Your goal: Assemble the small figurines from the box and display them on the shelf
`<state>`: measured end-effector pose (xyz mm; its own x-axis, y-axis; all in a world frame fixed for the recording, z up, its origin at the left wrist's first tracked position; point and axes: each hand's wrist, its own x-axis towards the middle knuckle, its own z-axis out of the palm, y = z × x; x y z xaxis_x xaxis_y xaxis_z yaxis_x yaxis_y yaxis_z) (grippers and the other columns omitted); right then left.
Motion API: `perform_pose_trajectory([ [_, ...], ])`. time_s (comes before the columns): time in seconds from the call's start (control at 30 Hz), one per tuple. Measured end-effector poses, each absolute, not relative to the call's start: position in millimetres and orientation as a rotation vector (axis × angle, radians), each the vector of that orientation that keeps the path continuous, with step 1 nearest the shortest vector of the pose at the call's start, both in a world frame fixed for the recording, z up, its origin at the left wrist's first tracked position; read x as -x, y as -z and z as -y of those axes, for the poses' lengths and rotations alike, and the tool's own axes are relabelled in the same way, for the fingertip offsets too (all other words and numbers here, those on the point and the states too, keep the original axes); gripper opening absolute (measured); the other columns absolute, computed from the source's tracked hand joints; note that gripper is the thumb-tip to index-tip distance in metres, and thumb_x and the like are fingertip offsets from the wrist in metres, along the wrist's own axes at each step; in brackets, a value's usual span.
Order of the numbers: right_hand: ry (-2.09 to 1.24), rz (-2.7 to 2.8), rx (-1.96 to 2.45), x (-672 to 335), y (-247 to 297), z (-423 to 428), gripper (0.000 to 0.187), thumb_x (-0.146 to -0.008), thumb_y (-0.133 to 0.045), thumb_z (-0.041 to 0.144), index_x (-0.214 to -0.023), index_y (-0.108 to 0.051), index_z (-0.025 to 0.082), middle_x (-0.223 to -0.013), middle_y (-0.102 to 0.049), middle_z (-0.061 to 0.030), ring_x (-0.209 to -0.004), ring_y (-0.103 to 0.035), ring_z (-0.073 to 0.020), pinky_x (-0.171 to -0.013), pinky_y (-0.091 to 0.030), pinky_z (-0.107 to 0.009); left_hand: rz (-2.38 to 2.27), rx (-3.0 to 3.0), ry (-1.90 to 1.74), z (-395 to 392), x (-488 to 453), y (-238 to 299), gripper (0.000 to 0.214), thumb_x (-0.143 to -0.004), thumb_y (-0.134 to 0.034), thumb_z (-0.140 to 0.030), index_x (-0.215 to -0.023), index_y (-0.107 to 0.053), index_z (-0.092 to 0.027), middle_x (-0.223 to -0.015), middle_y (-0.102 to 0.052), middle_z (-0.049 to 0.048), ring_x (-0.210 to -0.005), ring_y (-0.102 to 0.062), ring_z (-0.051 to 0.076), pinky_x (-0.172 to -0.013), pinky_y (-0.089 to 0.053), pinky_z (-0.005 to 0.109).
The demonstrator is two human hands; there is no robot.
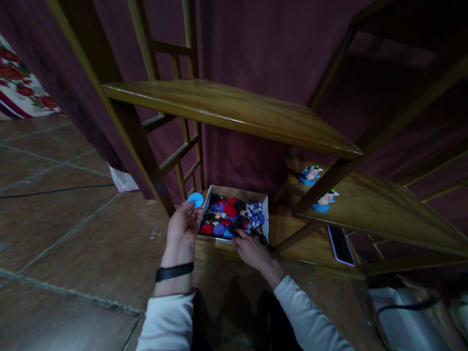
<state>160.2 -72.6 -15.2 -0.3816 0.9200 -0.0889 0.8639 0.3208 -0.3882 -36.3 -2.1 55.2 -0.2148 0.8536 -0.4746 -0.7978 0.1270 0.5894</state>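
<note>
Low down, at the foot of a wooden shelf unit: shallow cardboard box, packed with small round pieces in red, blue and dark tones, some printed with figures. Blue disc pinched at its rim between thumb and fingertips of left hand, raised just beside the box's left wall, clear of the pile. Right hand palm-down over the box's near edge, fingertips among the dark pieces; cannot tell whether closed on one or only touching. Black band on left wrist.

Handling, as a judgement: disc likely light, stiff, flat and smooth-faced, so apt to slide if squeezed across the faces. Best taken by the edge, as now. Loose pile probably easy to scatter.

Off to the right: two small figurines on blue bases on the middle board, dark phone lying flat on the lower board.

Hard to make out: prints on the pieces, too small and dim. Right fingertips lost among the pieces. Box's near wall partly covered by both hands. Pale object at bottom right, cut off by the frame.
</note>
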Motion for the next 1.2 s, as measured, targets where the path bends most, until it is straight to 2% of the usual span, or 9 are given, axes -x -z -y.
perform_pose_trajectory([
  [0.17,-0.528,2.066,1.800,-173.2,13.1,75.3,0.036,-0.090,-0.033,0.023,-0.119,-0.054,0.022,-0.129,-0.051,-0.0052,-0.115,-0.050,-0.0169,-0.101,-0.036,-0.031,-0.943,-0.065,-1.496,2.2,36.2,-53.5,0.015,-0.072,-0.055,-0.003,-0.081,-0.059,-0.014,-0.062,-0.061,0.0014,-0.051,-0.057,0.009,-0.047,-0.046,0.016],
  [0.3,-0.601,1.855,2.061,-183.9,21.1,63.0,0.037,-0.088,-0.036,0.022,-0.122,-0.052,0.020,-0.129,-0.049,-0.0105,-0.115,-0.051,-0.0209,-0.099,-0.038,-0.035,-0.935,-0.065,-1.501,2.6,35.7,-54.2,0.014,-0.072,-0.055,-0.004,-0.082,-0.059,-0.014,-0.063,-0.061,0.0013,-0.051,-0.056,0.009,-0.047,-0.046,0.016],
  [0.4,-0.739,1.863,2.028,-176.8,27.8,57.7,0.041,-0.086,-0.039,0.022,-0.126,-0.048,0.022,-0.139,-0.037,-0.0106,-0.123,-0.044,-0.0233,-0.102,-0.035,-0.038,-0.947,-0.063,-1.501,3.0,34.6,-56.2,0.014,-0.073,-0.054,-0.003,-0.081,-0.058,-0.014,-0.063,-0.061,0.0013,-0.050,-0.056,0.008,-0.046,-0.046,0.016],
  [0.53,-0.869,1.826,1.843,-159.1,28.9,53.7,0.044,-0.084,-0.043,0.020,-0.127,-0.047,0.025,-0.148,-0.021,-0.0047,-0.126,-0.041,-0.0197,-0.105,-0.031,-0.032,-0.966,-0.076,-1.493,3.2,31.9,-57.6,0.012,-0.073,-0.054,-0.004,-0.078,-0.057,-0.015,-0.062,-0.060,0.0013,-0.051,-0.056,0.008,-0.048,-0.046,0.016],
  [0.7,-0.983,2.024,1.478,-139.2,23.4,54.8,0.038,-0.086,-0.040,0.019,-0.121,-0.054,0.026,-0.133,-0.048,-0.0008,-0.123,-0.043,-0.0146,-0.105,-0.031,-0.030,-0.992,-0.095,-1.459,2.6,26.7,-55.9,0.013,-0.073,-0.053,-0.005,-0.079,-0.057,-0.015,-0.065,-0.061,0.0023,-0.055,-0.058,0.009,-0.048,-0.047,0.017],
  [0.8,-0.950,2.121,1.402,-129.5,20.2,60.3,0.037,-0.085,-0.041,0.017,-0.118,-0.056,0.026,-0.131,-0.050,0.0001,-0.121,-0.045,-0.0139,-0.105,-0.031,-0.030,-0.994,-0.106,-1.434,2.2,25.2,-55.1,0.012,-0.073,-0.052,-0.005,-0.078,-0.057,-0.015,-0.065,-0.061,0.0030,-0.057,-0.059,0.011,-0.048,-0.047,0.017],
  [0.93,-0.925,2.113,1.494,-139.1,12.1,60.4,0.040,-0.084,-0.036,0.011,-0.110,-0.060,0.028,-0.118,-0.060,0.0026,-0.106,-0.055,-0.0113,-0.094,-0.040,-0.023,-1.016,-0.119,-1.422,2.8,26.0,-56.6,0.012,-0.074,-0.052,-0.006,-0.077,-0.057,-0.016,-0.063,-0.059,0.0030,-0.058,-0.059,0.012,-0.048,-0.047,0.018],
  [1.07,-0.773,1.961,1.873,-179.2,6.8,49.3,0.038,-0.081,-0.035,0.008,-0.095,-0.065,0.026,-0.106,-0.064,0.0002,-0.100,-0.058,-0.0156,-0.088,-0.042,-0.027,-1.037,-0.106,-1.432,3.9,27.8,-58.7,0.012,-0.074,-0.052,-0.006,-0.078,-0.057,-0.016,-0.067,-0.061,0.0035,-0.060,-0.060,0.012,-0.050,-0.047,0.017],
  [1.2,-0.672,1.805,2.050,-213.5,15.0,36.8,0.039,-0.078,-0.037,0.005,-0.103,-0.062,0.023,-0.115,-0.059,-0.0034,-0.105,-0.055,-0.0170,-0.091,-0.040,-0.027,-1.025,-0.103,-1.431,4.1,28.7,-58.3,0.011,-0.075,-0.051,-0.005,-0.076,-0.056,-0.015,-0.067,-0.061,0.0032,-0.059,-0.059,0.010,-0.051,-0.047,0.017],
])
